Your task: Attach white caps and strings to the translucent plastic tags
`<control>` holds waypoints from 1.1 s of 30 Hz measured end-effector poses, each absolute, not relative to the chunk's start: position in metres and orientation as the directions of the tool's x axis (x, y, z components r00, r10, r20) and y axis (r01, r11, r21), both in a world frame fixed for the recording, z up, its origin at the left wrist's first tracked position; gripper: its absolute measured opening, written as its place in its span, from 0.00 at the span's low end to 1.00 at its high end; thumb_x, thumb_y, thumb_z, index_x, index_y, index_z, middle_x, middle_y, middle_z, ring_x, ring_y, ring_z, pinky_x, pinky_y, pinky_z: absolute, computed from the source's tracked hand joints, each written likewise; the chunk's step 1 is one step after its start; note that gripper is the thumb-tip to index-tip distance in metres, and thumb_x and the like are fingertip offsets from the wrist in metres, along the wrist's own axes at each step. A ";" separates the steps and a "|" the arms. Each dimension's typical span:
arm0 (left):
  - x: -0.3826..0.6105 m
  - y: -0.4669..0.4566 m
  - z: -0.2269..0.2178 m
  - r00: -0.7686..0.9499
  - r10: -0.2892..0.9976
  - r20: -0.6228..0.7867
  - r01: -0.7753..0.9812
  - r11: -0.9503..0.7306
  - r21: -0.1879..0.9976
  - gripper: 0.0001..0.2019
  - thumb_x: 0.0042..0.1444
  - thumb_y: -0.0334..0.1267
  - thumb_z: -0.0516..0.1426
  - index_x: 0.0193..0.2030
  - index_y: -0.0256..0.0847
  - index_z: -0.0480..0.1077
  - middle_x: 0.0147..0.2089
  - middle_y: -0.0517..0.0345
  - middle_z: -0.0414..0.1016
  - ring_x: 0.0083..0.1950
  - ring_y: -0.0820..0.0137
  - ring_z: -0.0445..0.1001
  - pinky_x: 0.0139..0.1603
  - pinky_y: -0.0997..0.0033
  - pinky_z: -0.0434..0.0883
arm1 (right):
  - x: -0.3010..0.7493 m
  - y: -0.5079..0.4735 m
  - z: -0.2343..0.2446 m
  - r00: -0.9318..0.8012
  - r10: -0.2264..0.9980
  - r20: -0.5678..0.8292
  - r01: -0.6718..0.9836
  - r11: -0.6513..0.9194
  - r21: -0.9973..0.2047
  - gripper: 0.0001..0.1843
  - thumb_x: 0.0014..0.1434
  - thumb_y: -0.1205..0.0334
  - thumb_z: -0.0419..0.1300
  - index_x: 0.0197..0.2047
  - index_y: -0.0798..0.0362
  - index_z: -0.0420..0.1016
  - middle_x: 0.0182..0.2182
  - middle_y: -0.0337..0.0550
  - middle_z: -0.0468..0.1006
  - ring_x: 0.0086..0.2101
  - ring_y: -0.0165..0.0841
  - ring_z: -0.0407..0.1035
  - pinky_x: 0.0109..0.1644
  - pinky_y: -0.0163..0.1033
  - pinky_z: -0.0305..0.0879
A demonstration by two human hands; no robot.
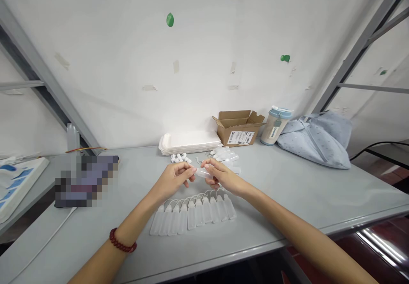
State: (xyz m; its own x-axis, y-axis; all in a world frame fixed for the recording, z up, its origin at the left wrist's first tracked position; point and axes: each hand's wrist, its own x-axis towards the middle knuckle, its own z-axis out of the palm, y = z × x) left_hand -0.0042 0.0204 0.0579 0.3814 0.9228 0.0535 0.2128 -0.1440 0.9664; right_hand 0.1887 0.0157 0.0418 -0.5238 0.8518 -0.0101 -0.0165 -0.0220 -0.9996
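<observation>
My right hand [217,174] is closed around a small translucent plastic bottle [204,173], held sideways above the table. The fingers of my left hand [177,175] are pinched together at the bottle's left end; whatever they hold there is too small to make out. Below my hands lies a row of similar bottles [191,215], side by side, with thin white tubes curving from their tops. Several small white caps [180,158] sit in a cluster behind my left hand. More translucent bottles [228,155] lie behind my right hand, partly hidden by it.
At the back stand a stack of white trays [191,141], an open cardboard box [240,126] and a lidded tumbler [275,126]. A light blue cloth bag [316,141] lies at right. On the left are a blurred-out phone-like device [89,179] and a white cable [47,243].
</observation>
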 end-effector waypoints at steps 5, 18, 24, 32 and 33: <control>-0.003 0.020 0.057 0.338 0.941 0.031 0.232 -0.114 0.966 0.16 0.49 0.50 0.59 0.22 0.39 0.69 0.24 0.59 0.71 0.24 0.71 0.68 0.30 0.71 0.67 | 0.189 0.017 0.039 -0.525 0.851 -0.015 0.035 0.005 -0.999 0.19 0.59 0.44 0.54 0.41 0.50 0.57 0.19 0.27 0.57 0.20 0.23 0.53 0.26 0.32 0.51; -0.006 0.020 0.059 0.317 0.942 0.109 0.161 -0.167 0.973 0.12 0.47 0.46 0.62 0.27 0.39 0.75 0.27 0.56 0.74 0.29 0.68 0.71 0.29 0.71 0.69 | 0.188 0.016 0.039 -0.442 0.896 0.049 0.223 0.162 -0.961 0.20 0.60 0.43 0.52 0.34 0.54 0.62 0.24 0.39 0.73 0.21 0.27 0.63 0.27 0.35 0.58; -0.007 0.019 0.059 0.327 0.936 0.133 0.155 -0.192 0.969 0.11 0.50 0.46 0.61 0.31 0.39 0.74 0.30 0.56 0.75 0.33 0.67 0.72 0.29 0.71 0.69 | 0.186 0.016 0.038 -0.432 0.899 0.066 0.217 0.174 -0.961 0.23 0.61 0.40 0.48 0.32 0.53 0.62 0.21 0.40 0.75 0.21 0.28 0.63 0.28 0.36 0.60; -0.007 0.024 0.056 0.352 0.936 0.015 0.218 -0.098 0.971 0.19 0.52 0.52 0.58 0.22 0.38 0.73 0.26 0.53 0.74 0.28 0.68 0.70 0.28 0.69 0.68 | 0.186 0.016 0.036 -0.387 0.899 0.204 0.339 0.344 -0.875 0.19 0.64 0.46 0.48 0.32 0.53 0.63 0.23 0.40 0.75 0.24 0.29 0.64 0.31 0.35 0.60; -0.007 0.024 0.056 0.351 0.936 0.006 0.219 -0.089 0.972 0.19 0.52 0.52 0.57 0.22 0.38 0.72 0.26 0.53 0.73 0.28 0.68 0.70 0.28 0.69 0.68 | 0.186 0.016 0.036 -0.396 0.892 0.216 0.364 0.369 -0.855 0.18 0.64 0.47 0.47 0.33 0.53 0.63 0.24 0.40 0.75 0.24 0.29 0.65 0.31 0.35 0.60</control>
